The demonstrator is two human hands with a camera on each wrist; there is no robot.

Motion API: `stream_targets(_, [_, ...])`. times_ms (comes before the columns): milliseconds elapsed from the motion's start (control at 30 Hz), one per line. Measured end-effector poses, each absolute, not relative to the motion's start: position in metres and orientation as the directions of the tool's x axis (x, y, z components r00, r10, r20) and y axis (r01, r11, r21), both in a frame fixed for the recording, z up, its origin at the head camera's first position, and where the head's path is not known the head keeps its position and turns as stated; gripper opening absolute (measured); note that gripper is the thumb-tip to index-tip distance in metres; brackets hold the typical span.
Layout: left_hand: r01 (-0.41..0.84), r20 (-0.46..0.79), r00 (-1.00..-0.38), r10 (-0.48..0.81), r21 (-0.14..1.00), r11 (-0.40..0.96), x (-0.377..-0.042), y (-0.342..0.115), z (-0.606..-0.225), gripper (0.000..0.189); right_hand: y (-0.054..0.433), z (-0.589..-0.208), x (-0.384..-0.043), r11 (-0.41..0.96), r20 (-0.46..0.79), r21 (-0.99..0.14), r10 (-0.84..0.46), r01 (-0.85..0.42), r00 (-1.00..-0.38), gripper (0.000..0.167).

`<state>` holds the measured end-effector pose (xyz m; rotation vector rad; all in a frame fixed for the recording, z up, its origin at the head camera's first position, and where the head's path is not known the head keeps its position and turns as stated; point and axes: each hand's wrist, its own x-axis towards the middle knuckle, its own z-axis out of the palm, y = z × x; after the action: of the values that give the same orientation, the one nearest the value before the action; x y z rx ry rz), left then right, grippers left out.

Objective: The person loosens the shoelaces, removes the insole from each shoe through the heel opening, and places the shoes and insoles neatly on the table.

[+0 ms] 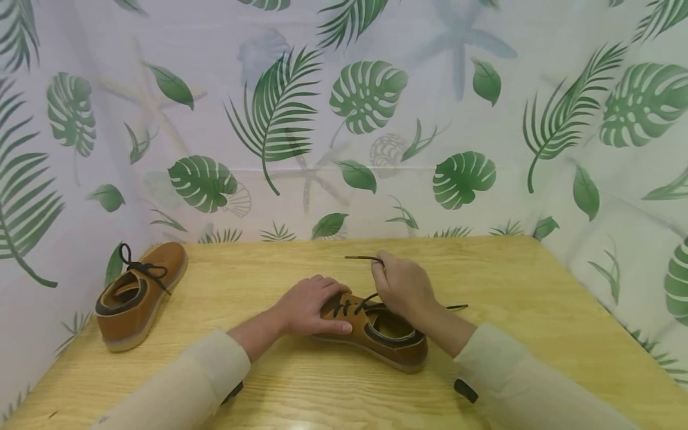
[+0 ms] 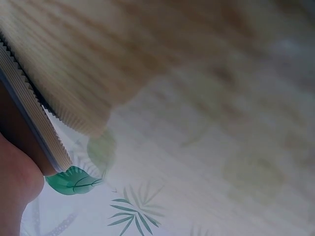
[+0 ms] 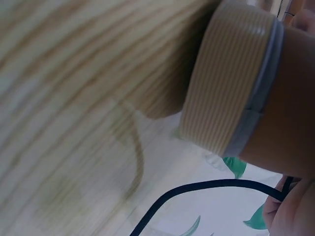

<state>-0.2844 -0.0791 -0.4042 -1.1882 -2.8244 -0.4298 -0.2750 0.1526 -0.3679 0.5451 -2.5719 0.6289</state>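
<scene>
A brown leather shoe (image 1: pixel 357 330) sits on the table, its toe to the left and heel to the right. Over the toe end lies my left hand (image 1: pixel 312 306), gripping it with the thumb on the near side. My right hand (image 1: pixel 405 288), above the shoe's opening, pinches a black shoelace (image 1: pixel 359 257) whose tip sticks out to the left. Another lace end trails past the wrist. In the right wrist view the lace (image 3: pixel 211 184) curves below the ridged sole (image 3: pixel 224 83). The left wrist view catches only the sole's edge (image 2: pixel 35 110) and part of the hand.
A second brown shoe (image 1: pixel 131 298), its black lace tied in a bow, stands at the table's left side. The wooden table (image 1: pixel 301 394) ends at a leaf-patterned cloth (image 1: pixel 301 137) behind and on both sides.
</scene>
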Motion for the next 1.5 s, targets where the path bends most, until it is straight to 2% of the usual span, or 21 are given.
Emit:
stream_targets(200, [0.708, 0.138, -0.703, 0.698, 0.235, 0.666, -0.285, -0.075, -0.405, 0.075, 0.168, -0.369, -0.278, 0.71, 0.462, -0.46, -0.321, -0.533, -0.827, 0.02])
stream_targets(433, [0.703, 0.139, -0.708, 0.692, 0.238, 0.671, -0.285, -0.077, -0.405, 0.078, 0.193, -0.373, -0.284, 0.691, 0.426, -0.482, -0.354, -0.54, -0.833, 0.018])
stream_targets(700, [0.693, 0.131, -0.717, 0.685, 0.244, 0.679, -0.284, -0.078, -0.405, 0.076, 0.214, -0.378, -0.293, 0.783, 0.397, -0.356, -0.367, -0.51, -0.841, 0.018])
stream_targets(933, [0.689, 0.127, -0.72, 0.682, 0.247, 0.682, -0.284, -0.078, -0.405, 0.077, 0.229, -0.38, -0.298, 0.862, 0.297, -0.293, -0.329, -0.413, -0.897, 0.019])
stream_targets(1200, [0.688, 0.111, -0.72, 0.685, 0.246, 0.683, -0.285, -0.077, -0.407, 0.077, 0.248, -0.388, -0.308, 0.923, 0.173, -0.238, -0.265, -0.301, -0.949, 0.033])
stream_targets(1500, [0.693, 0.118, -0.715, 0.689, 0.251, 0.676, -0.284, -0.078, -0.405, 0.079, 0.266, -0.389, -0.313, 0.945, 0.162, -0.141, -0.272, -0.295, -0.949, 0.034])
